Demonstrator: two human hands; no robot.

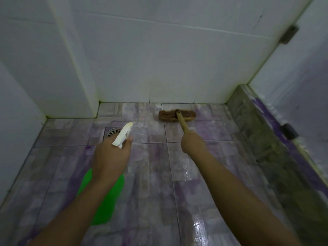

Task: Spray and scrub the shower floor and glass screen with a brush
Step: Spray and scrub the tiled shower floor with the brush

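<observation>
Brush: its brown head sits bristles-down on the shower floor, close to the back wall, a little right of centre.
Handle: the wooden stick slants from the brush head back toward me and ends inside my fist.
My right hand: closed tight around the near end of the handle, arm stretched forward.
My left hand: wrapped around the neck of the spray bottle, 1 fingertip reaching up beside the trigger; whether it presses I cannot tell.
Spray head: white, nozzle pointing forward and down over the floor near the drain.
Bottle body: bright green, hanging below my left wrist, partly hidden by my arm.
Drain: round metal grate in a square frame, left of the brush, partly behind the nozzle.
Floor: purple-grey tiles, wet and shiny between my 2 arms and by my right forearm.
Glass screen: along the right side, above a grey stone kerb.
</observation>
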